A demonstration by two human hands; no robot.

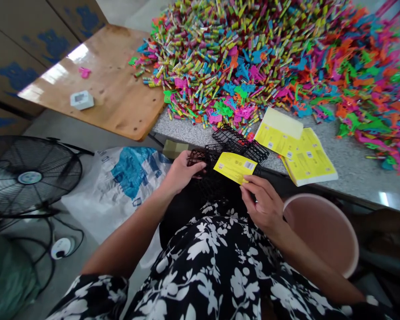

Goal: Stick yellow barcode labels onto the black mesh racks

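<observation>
Left hand [183, 171]: grip closed, thumb uppermost, on a black lattice piece [197, 156] at the near edge of the table [360, 189]; dark on dark, so how many pieces it takes in is hard to tell. Right hand [263, 200]: grip pinching the lower right corner of one yellow card [235, 166], printed, with barcode, in front of further black lattices [233, 138]. On the table, right of the card: yellow sheets [308, 155], stacked, overlapping. Behind: heap of small multicoloured pieces [220, 49]. Below the edge, right: pink bucket [320, 231].
</observation>
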